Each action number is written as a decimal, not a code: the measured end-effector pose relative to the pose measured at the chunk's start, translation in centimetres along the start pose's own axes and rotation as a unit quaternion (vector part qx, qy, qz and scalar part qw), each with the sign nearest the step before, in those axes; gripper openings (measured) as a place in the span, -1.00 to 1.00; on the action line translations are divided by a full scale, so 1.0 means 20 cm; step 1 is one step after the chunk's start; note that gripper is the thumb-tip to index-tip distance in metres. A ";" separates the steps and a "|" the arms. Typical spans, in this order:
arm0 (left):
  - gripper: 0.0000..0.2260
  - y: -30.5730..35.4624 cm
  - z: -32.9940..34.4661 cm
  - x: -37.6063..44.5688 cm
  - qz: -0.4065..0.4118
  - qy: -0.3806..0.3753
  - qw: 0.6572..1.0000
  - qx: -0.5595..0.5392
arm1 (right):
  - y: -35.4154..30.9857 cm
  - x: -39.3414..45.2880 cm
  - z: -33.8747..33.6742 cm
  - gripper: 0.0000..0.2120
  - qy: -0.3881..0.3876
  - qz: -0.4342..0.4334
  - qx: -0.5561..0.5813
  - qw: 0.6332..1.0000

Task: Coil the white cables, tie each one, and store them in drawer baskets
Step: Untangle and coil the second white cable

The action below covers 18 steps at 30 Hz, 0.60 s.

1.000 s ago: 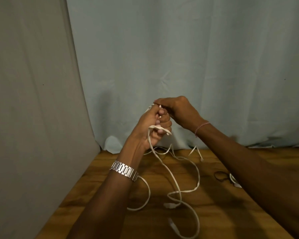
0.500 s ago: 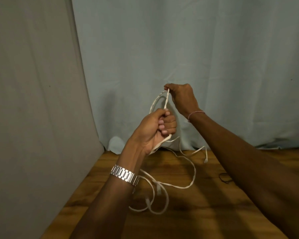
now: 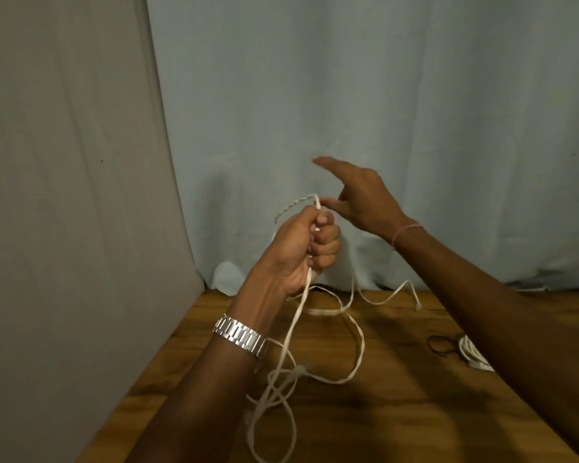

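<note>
Now that your right hand point(image 3: 361, 202) has let go, fingers spread, your left hand point(image 3: 301, 248) alone grips the white cable point(image 3: 318, 359); another loop is laid.

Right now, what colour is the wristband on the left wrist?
Silver metal links, head view.

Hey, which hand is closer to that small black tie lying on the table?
The right. Its forearm passes just above the black tie, though the right hand itself is raised up by the curtain. The left hand grips the white cable farther left.
</note>
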<state>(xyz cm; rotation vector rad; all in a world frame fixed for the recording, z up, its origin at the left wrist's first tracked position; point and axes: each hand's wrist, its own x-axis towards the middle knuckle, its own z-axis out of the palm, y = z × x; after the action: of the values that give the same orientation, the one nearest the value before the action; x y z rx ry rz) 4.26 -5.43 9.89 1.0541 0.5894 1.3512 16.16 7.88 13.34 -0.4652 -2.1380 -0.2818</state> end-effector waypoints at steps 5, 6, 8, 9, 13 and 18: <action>-0.65 0.03 0.02 0.01 0.029 0.014 0.999 0.005 | -0.13 -0.09 0.04 -0.75 0.043 -0.105 0.063 0.992; -0.66 0.04 0.02 0.00 0.033 0.020 0.999 0.003 | -0.12 -0.08 0.05 -0.77 0.051 -0.091 0.061 0.993; -0.70 0.04 0.02 -0.01 0.031 0.033 0.999 0.004 | -0.06 -0.05 0.09 -0.78 0.073 -0.050 0.059 0.994; -0.72 0.03 0.03 -0.01 0.022 0.035 0.999 0.006 | -0.02 -0.03 0.10 -0.78 0.088 -0.026 0.056 0.994; -0.73 -0.02 0.04 -0.05 -0.011 0.023 0.999 0.024 | 0.17 0.03 0.14 -0.82 0.119 0.084 0.035 0.989; -0.74 -0.03 0.02 -0.06 -0.034 0.020 0.998 0.053 | 0.30 -0.07 0.22 -0.80 0.036 0.246 -0.015 0.969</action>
<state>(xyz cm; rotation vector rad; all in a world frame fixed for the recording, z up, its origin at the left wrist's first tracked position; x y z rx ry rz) 4.78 -6.56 9.26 1.0847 0.7271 1.2947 16.23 14.66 9.78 -0.9649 -1.8769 -0.0481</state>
